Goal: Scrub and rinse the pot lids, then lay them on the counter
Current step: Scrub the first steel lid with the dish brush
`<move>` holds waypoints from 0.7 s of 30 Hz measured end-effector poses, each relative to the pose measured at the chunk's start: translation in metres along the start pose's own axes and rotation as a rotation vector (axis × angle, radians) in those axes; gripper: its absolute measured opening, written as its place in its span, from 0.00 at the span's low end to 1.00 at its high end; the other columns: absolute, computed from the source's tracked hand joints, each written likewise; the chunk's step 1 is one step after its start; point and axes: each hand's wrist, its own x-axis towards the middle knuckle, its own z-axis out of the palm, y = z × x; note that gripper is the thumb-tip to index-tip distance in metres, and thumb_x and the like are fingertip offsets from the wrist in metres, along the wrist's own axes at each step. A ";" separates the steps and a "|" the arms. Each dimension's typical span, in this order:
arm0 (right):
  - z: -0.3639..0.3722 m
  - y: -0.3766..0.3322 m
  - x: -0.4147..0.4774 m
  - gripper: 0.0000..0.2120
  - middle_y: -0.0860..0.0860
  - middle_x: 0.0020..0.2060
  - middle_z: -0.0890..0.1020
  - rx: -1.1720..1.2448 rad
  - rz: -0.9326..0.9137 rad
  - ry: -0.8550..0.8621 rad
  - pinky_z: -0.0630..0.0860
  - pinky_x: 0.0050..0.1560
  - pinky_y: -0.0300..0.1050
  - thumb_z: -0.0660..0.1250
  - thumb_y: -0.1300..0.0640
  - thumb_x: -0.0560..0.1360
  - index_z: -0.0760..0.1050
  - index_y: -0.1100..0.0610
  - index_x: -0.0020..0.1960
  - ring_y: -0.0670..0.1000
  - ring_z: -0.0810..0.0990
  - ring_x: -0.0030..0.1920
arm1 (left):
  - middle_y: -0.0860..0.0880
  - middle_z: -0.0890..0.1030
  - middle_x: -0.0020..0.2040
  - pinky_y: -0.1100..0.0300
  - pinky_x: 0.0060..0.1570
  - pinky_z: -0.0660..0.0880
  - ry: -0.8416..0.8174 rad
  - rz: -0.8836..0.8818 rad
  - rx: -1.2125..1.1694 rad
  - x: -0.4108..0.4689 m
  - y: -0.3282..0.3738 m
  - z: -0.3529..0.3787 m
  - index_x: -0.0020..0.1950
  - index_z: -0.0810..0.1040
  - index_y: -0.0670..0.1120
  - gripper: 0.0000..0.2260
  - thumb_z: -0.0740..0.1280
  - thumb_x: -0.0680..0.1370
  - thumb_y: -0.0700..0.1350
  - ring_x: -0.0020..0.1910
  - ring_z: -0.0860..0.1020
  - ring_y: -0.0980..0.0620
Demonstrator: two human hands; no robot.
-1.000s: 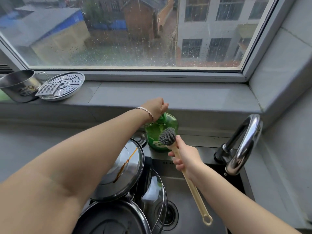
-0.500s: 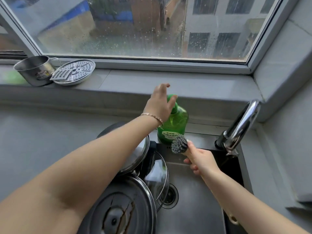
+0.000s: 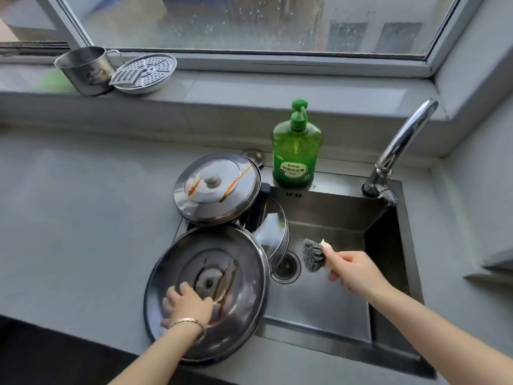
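Note:
A large steel lid with brown streaks lies over the sink's left edge. My left hand rests on it beside its centre knob, fingers spread. A smaller steel lid, also streaked, sits behind it. Between them a glass lid leans upright inside the sink. My right hand grips a dish brush just behind its dark bristle head, over the sink basin near the drain. A blob of soap sits on the bristles.
A green soap pump bottle stands behind the sink, and the chrome faucet rises at the right. On the window sill sit a steel mug and a perforated steamer plate. The grey counter stretches to the left.
My left hand left the soap pump and dropped onto the large lid. My right hand carried the brush from the bottle down over the basin. The view tilted downward.

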 end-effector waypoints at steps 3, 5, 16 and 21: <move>0.016 0.003 -0.005 0.21 0.49 0.28 0.80 -0.050 0.016 -0.064 0.66 0.32 0.38 0.59 0.41 0.77 0.80 0.54 0.37 0.46 0.68 0.25 | 0.37 0.54 0.71 0.45 0.65 0.61 0.069 -0.256 -0.222 0.014 -0.024 -0.001 0.71 0.57 0.39 0.30 0.66 0.75 0.47 0.67 0.59 0.35; 0.025 0.001 -0.007 0.20 0.48 0.28 0.79 -0.100 0.011 -0.103 0.66 0.29 0.38 0.58 0.41 0.77 0.79 0.54 0.38 0.46 0.67 0.24 | 0.35 0.55 0.70 0.45 0.65 0.62 0.045 -0.429 -0.423 0.021 -0.035 -0.008 0.71 0.56 0.36 0.32 0.69 0.74 0.44 0.66 0.61 0.33; 0.051 -0.013 -0.014 0.18 0.50 0.29 0.78 -0.127 0.001 -0.179 0.63 0.26 0.38 0.59 0.43 0.77 0.79 0.53 0.39 0.49 0.65 0.26 | 0.41 0.76 0.59 0.52 0.56 0.73 -0.047 -0.576 -1.153 0.027 -0.090 -0.008 0.62 0.70 0.32 0.32 0.76 0.67 0.48 0.57 0.76 0.39; 0.048 -0.018 -0.014 0.20 0.50 0.29 0.78 -0.155 -0.053 -0.167 0.64 0.27 0.39 0.60 0.43 0.77 0.81 0.57 0.42 0.48 0.66 0.26 | 0.38 0.76 0.61 0.46 0.57 0.73 0.076 -0.479 -1.283 0.001 -0.090 -0.025 0.66 0.69 0.34 0.26 0.71 0.73 0.45 0.57 0.76 0.37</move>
